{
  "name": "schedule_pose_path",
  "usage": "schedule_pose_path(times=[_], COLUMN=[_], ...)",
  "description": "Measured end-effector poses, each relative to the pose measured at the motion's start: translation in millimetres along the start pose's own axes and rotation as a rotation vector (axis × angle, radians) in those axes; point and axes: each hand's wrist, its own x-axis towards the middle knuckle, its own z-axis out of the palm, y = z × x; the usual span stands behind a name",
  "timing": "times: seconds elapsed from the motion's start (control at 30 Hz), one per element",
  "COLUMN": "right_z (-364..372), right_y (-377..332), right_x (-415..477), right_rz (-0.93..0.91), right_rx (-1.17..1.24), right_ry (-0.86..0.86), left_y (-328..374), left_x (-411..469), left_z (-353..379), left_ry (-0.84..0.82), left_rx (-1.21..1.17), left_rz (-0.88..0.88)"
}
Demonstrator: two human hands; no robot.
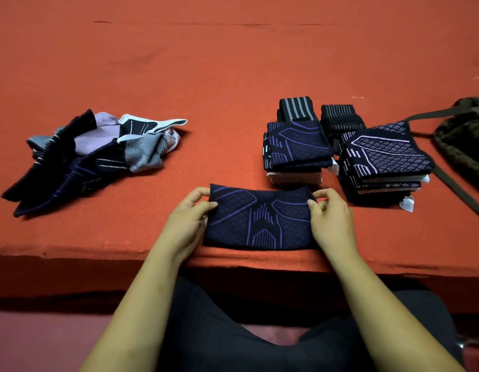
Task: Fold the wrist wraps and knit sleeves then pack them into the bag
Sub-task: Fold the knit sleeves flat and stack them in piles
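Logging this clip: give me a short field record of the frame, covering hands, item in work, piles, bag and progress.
left hand: pinching the left edge of the knit sleeve
right hand: pinching the right edge of the same sleeve
knit sleeve: dark with purple lines, flat at the near table edge
unfolded pile: loose heap at left
folded stacks: sleeves in front, striped wrist wraps behind
bag: brown, far right, contents not visible
table: orange cloth
progress: folding under way

Both forearms are bare and sleeveless, and dark trousers [206, 331] cover the legs.
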Motion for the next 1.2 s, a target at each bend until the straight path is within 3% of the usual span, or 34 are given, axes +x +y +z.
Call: schedule_pose_path(times=[0.1, 0.17, 0.27, 0.33, 0.43, 0.5, 0.6, 0.7, 0.87, 1.0, 1.2], right_z=[1, 3, 5, 7, 15, 21, 22, 12, 1, -5, -7], right_y=[-1, -2, -2, -3, -15, -21, -33, -47, -45, -34, -9], right_x=[-3, -6, -11, -15, -26, -31, -26, -18, -20, -12, -5], right_rz=[-0.004, 0.001, -0.021, -0.179, -0.379, -0.240, 0.145, 0.485, 0.403, 0.489, 0.547], right_rx=[-0.030, -0.050, -0.172, -0.299, -0.132, 0.088, 0.501, 0.911, 0.771, 0.702, 0.475], right_ry=[-0.004, -0.013, 0.018, 0.071, -0.080, -0.202, -0.277, -0.379, -0.412, -0.330, -0.228], left_y=[-2, -5, -10, -10, -6, 3, 10, -4, -31, -42, -58], left_x=[4, 7, 9, 8, 7, 5, -2, -2, 2, 6, 14], left_z=[-2, -6, -11, -8, 3, 16, 37, 50, 57, 58, 63], left_ry=[0.128, 0.156, 0.246, 0.298, 0.284, 0.203, 0.014, -0.147, -0.201, -0.167, -0.228], left_rx=[0.481, 0.646, 0.673, 0.595, 0.368, 0.170, -0.085, 0.063, 0.512, 0.884, 1.129], left_rz=[0.086, 0.135, 0.102, 0.072, 0.090, 0.095, 0.065, 0.080, 0.323, 0.594, 0.530])
